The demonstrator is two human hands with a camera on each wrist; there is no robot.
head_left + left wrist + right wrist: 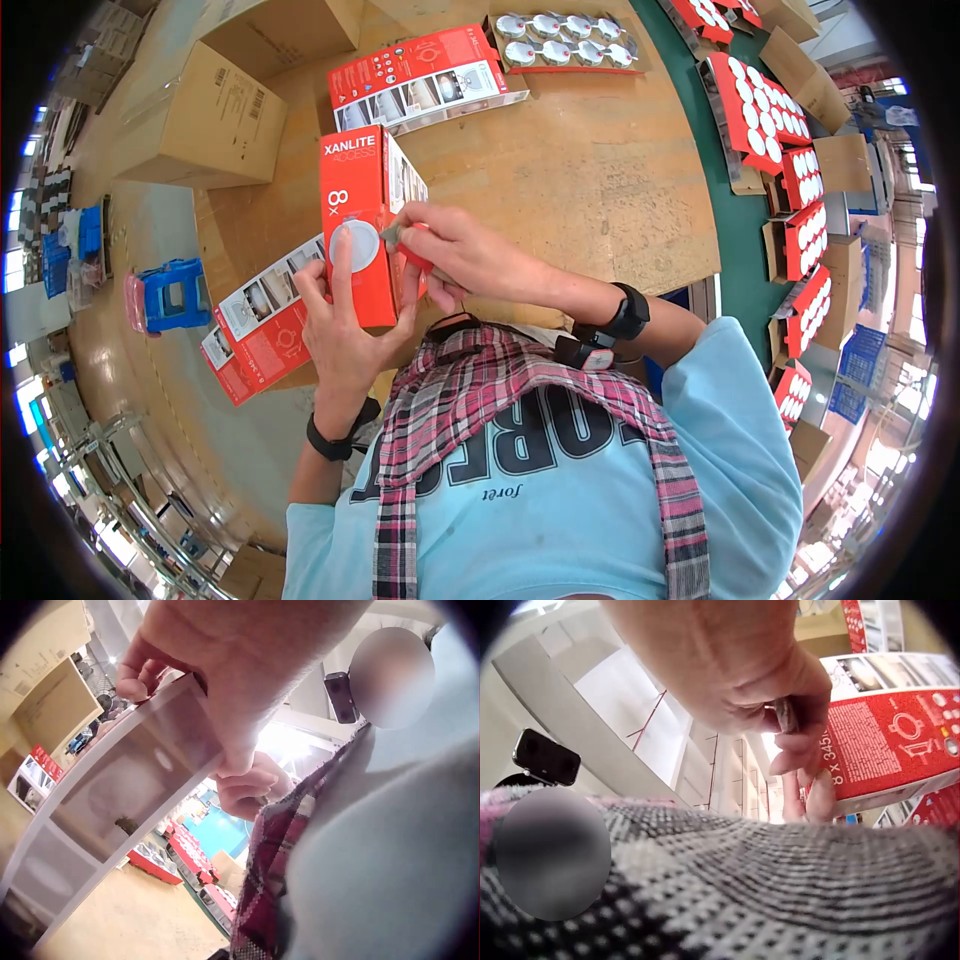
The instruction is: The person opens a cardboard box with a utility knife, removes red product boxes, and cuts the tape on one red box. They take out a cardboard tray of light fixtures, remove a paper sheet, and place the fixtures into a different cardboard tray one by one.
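A red XANLITE carton (350, 185) stands on the table close to the person's body. My left hand (345, 330) grips its near end, thumb at one side, and the index finger lies across a white disc (366, 246) on its red face. Along the box in the left wrist view runs a printed side panel (112, 787). My right hand (465, 255) pinches a small red tool (416, 252) with a greyish tip, held right at the carton's edge beside the disc. In the right wrist view the curled fingers overlap the carton's text side (862, 742); most of the tool is hidden.
Another red carton (270, 335) lies at the left edge of the table (580, 180), and one (420, 80) lies behind. Next to that sits a tray of round lamps (565, 45). Brown boxes (205, 120) stand back left. Several filled red trays (805, 235) line a green surface at right.
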